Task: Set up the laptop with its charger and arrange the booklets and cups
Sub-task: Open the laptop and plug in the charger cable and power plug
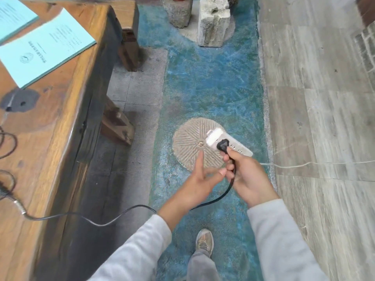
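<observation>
Already the black plug [222,145] sat in the power strip [229,144], the right hand [250,179] in a closed grip around the strip; the left hand [197,185] was spread open; two booklets [43,49] lay on the counter [50,128], and laptop and cups were not visible.

Right hand [247,175] gripping white power strip [229,142], black plug [222,146] inserted, left hand [197,183] spread beside

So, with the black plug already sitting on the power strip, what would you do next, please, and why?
Probably press the black plug fully home, then set the power strip down. The right hand holds strip and cord in mid-air, the left hand is open beside it, and I cannot tell whether the plug is fully seated.
</observation>
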Demonstrator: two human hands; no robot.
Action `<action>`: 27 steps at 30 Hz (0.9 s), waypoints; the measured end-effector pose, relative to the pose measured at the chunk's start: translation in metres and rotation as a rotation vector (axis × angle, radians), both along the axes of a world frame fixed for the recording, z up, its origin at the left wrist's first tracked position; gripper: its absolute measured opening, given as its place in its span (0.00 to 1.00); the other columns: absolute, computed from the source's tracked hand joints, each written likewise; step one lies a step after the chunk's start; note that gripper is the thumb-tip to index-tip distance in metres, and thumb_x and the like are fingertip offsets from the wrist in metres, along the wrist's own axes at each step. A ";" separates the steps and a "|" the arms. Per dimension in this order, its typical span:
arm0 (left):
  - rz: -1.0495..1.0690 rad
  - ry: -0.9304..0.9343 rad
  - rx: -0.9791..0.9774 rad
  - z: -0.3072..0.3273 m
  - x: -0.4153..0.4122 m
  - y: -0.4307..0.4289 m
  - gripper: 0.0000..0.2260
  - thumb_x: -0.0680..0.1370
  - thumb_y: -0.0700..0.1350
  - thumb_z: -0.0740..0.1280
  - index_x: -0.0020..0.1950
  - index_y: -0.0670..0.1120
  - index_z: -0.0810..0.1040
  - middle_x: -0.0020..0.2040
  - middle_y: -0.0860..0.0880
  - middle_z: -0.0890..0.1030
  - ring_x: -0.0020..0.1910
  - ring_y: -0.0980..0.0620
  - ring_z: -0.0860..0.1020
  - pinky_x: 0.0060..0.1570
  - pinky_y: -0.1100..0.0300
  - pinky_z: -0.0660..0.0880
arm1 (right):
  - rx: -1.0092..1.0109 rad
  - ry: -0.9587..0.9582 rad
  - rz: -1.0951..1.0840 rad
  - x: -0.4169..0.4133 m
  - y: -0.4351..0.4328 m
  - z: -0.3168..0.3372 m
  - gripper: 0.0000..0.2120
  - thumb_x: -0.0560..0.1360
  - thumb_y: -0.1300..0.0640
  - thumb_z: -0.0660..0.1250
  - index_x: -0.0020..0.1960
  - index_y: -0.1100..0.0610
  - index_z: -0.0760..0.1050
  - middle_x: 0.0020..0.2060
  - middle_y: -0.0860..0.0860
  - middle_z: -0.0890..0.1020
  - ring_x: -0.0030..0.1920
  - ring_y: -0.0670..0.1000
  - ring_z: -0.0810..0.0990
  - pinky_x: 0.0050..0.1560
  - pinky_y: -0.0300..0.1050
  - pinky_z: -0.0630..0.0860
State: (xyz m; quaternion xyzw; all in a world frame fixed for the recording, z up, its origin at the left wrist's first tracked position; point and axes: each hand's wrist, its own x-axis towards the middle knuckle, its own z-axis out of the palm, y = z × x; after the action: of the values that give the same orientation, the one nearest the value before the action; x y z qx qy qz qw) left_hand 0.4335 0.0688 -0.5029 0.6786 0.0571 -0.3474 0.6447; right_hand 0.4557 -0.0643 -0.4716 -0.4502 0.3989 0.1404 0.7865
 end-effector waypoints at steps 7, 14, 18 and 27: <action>-0.485 -0.106 0.299 -0.025 -0.041 0.062 0.15 0.83 0.58 0.57 0.46 0.52 0.78 0.29 0.55 0.75 0.27 0.60 0.73 0.37 0.59 0.72 | 0.278 0.063 -0.220 0.007 -0.015 -0.027 0.09 0.82 0.63 0.58 0.54 0.64 0.76 0.39 0.54 0.86 0.35 0.46 0.85 0.37 0.37 0.82; -0.317 -0.073 0.424 -0.003 -0.021 0.135 0.11 0.84 0.49 0.60 0.44 0.48 0.76 0.31 0.52 0.73 0.24 0.55 0.74 0.31 0.63 0.71 | 0.410 0.200 -0.210 -0.029 0.068 -0.076 0.05 0.80 0.65 0.62 0.52 0.66 0.75 0.50 0.61 0.82 0.50 0.55 0.82 0.53 0.49 0.80; -0.401 -0.067 0.543 0.003 -0.023 0.142 0.11 0.83 0.48 0.60 0.44 0.47 0.77 0.27 0.53 0.79 0.24 0.56 0.78 0.32 0.67 0.71 | 0.484 0.218 0.069 -0.062 0.139 -0.082 0.09 0.80 0.61 0.62 0.50 0.66 0.77 0.42 0.61 0.82 0.41 0.55 0.82 0.43 0.48 0.78; -0.492 0.094 0.663 -0.004 -0.057 0.176 0.12 0.81 0.49 0.57 0.40 0.47 0.70 0.33 0.45 0.84 0.31 0.53 0.81 0.26 0.70 0.66 | 0.257 0.352 0.270 -0.064 0.182 -0.114 0.06 0.80 0.64 0.63 0.48 0.64 0.78 0.41 0.56 0.85 0.34 0.49 0.83 0.35 0.40 0.79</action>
State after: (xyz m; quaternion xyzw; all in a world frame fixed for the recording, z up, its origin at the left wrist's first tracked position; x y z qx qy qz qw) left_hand 0.3769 0.2449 -0.5073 0.8262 0.0314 -0.4846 0.2857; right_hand 0.3920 0.1180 -0.5855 -0.3643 0.4448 0.3698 0.7299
